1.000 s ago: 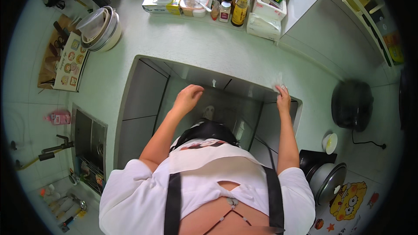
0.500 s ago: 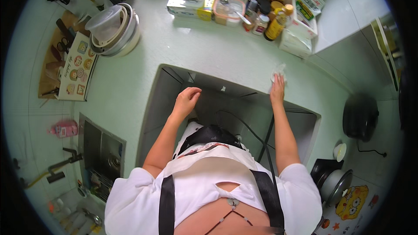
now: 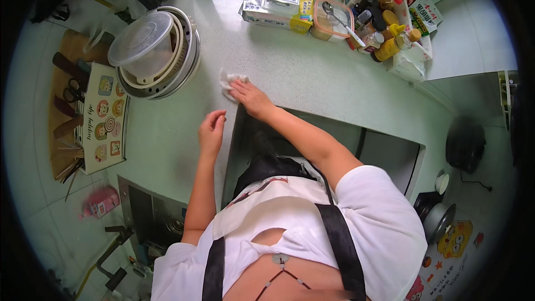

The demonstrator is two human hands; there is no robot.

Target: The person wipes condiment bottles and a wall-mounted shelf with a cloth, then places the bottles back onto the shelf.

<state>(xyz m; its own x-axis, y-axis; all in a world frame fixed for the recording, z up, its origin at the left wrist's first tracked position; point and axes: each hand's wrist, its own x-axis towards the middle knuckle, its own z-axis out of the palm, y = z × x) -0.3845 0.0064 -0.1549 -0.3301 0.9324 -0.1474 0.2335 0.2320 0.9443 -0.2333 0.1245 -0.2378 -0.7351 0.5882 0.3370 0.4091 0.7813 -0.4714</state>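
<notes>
My right hand presses a crumpled white tissue onto the pale green countertop, just beyond the far left corner of the counter's cut-out. Its fingers lie over the tissue and cover part of it. Close by on the left, my left hand hovers over the counter near the cut-out's left edge. The fingers of that hand are loosely curled together, and I see nothing held in them. Stacked bowls and strainers, with a clear plastic tub on top, stand left of the tissue.
A wrap box, a lidded container with a spoon on it and several seasoning bottles line the back. To the left stand a knife holder and a sink. The cut-out opens in front of me.
My right hand has swept the tissue from the right side of the counter to the left. My left hand has moved left and slightly down. The view has shifted left.
</notes>
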